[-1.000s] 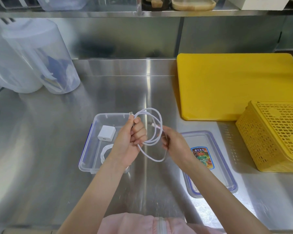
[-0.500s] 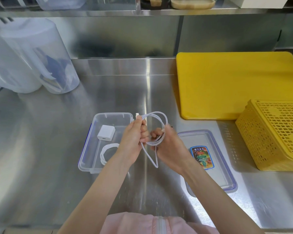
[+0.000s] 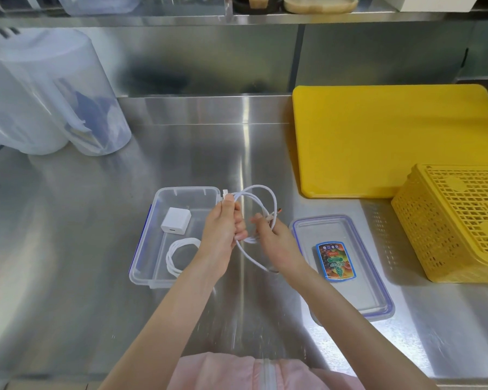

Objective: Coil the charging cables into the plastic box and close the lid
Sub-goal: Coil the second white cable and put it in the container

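Observation:
A white charging cable [image 3: 258, 197] hangs in loops between both hands above the steel counter. My left hand [image 3: 223, 229] grips the gathered loops, with one plug sticking up past its thumb. My right hand [image 3: 276, 240] pinches the cable's other end near its orange-tipped plug. Left of the hands, the clear plastic box [image 3: 144, 249] stands open, holding a white charger block [image 3: 175, 223] and a second coiled white cable [image 3: 178, 256]. The box's lid [image 3: 378, 299], clear with a blue rim and a colourful label, lies flat on the counter to the right.
A yellow cutting board [image 3: 392, 142] lies at the back right, and a yellow perforated basket [image 3: 457, 220] sits in front of it beside the lid. Two translucent jugs [image 3: 57, 91] stand at the back left. A shelf with containers runs along the top.
My right hand has brought another turn of cable up to my left hand; the hanging loop is smaller and the free plug end now points up by my right fingers.

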`<state>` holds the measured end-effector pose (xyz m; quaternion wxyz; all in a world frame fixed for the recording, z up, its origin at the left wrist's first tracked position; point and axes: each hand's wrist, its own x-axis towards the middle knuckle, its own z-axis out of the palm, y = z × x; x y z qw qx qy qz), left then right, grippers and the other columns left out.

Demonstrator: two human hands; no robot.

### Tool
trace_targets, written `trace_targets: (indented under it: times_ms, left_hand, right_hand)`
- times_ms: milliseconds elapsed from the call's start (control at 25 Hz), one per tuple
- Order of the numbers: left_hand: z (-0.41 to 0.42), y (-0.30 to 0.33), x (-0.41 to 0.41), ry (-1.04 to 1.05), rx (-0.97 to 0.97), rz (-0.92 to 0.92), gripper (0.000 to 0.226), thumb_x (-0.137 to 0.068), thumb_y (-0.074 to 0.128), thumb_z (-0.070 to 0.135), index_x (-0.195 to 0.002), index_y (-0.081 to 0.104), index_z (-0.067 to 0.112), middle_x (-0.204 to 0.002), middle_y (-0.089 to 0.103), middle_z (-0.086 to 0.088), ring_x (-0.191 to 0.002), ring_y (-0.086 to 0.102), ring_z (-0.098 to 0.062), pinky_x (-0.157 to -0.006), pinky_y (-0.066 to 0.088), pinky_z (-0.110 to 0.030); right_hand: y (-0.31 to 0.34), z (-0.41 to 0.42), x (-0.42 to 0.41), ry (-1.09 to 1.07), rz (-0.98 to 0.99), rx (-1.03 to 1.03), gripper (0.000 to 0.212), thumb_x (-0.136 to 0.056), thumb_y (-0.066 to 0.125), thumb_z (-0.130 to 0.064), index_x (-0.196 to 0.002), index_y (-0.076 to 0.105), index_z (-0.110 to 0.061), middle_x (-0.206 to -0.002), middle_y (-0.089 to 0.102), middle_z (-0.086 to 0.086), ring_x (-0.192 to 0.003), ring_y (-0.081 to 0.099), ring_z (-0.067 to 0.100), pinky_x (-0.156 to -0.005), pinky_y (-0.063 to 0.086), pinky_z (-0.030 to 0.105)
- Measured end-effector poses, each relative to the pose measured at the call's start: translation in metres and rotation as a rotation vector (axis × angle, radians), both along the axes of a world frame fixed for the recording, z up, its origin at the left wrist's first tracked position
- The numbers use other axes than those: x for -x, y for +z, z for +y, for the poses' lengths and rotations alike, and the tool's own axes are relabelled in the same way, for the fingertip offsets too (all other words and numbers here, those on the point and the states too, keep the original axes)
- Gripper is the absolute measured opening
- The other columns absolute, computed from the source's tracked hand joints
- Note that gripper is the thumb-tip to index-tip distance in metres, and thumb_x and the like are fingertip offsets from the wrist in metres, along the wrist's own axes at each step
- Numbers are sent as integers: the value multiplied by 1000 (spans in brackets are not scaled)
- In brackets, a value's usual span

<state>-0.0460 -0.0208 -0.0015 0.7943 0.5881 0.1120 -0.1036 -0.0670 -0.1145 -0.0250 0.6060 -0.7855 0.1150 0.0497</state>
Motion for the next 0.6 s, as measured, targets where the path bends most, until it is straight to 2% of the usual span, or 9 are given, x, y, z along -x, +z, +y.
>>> trace_targets:
  times_ms: [80, 160, 240, 280, 360, 480, 600]
  left_hand:
    - [2, 0, -1, -15, 0, 2, 35, -99, 32, 28, -67, 40, 15, -38, 25, 12, -32, 22, -2, -34, 23, -12]
    - [3, 0, -1, -29, -16, 1, 35, -99, 32, 29, -67, 41, 15, -38, 25, 12, -32, 21, -2, -33, 23, -12]
    - [4, 0, -2, -31, -14, 4, 36, -99, 32, 29, -67, 41, 15, -38, 25, 13, -32, 22, -2, -33, 23, -12]
    - [5, 0, -3, -26, -2, 10, 35, -99, 32, 28, -67, 41, 15, -38, 26, 14, -32, 22, -1, -33, 22, -12]
    - [5, -1, -3, -17, 58, 43, 35, -99, 33, 26, -68, 42, 14, -36, 28, 13, -30, 22, -1, -32, 22, -12]
    - [4, -2, -2, -29, 175, 101, 34, -99, 34, 25, -68, 42, 12, -34, 28, 11, -27, 24, -2, -31, 23, -11]
    - [0, -2, -1, -29, 182, 112, 34, -98, 35, 24, -68, 43, 12, -34, 28, 11, -27, 24, -2, -31, 23, -11]
  right_hand:
    - [2, -3, -2, 85, -51, 66, 34, -93, 39, -25, -65, 49, -8, -60, 48, 3, -59, 43, 13, -62, 36, 32]
    - [0, -6, -4, 172, -102, 150, 28, -90, 43, -24, -75, 57, -6, -76, 60, 13, -72, 53, 19, -69, 42, 32]
    - [-2, -10, -3, 172, -118, 164, 20, -88, 49, -26, -90, 62, -10, -91, 64, 12, -84, 60, 18, -77, 46, 31]
    - [-2, -11, -2, 147, -124, 137, 15, -87, 53, -24, -93, 61, -13, -91, 64, 6, -84, 60, 14, -77, 46, 28]
    - [0, -13, 0, 91, -120, 21, 6, -84, 58, -15, -89, 57, -19, -80, 61, -3, -73, 56, 5, -69, 44, 20]
    - [2, -11, 1, 50, -106, -165, 25, -80, 62, -7, -67, 45, -21, -62, 47, -6, -56, 45, 3, -57, 39, 15]
    - [1, -6, 0, -73, -129, -193, 35, -85, 60, -26, -56, 41, -21, -51, 41, -8, -46, 38, 1, -49, 34, 13]
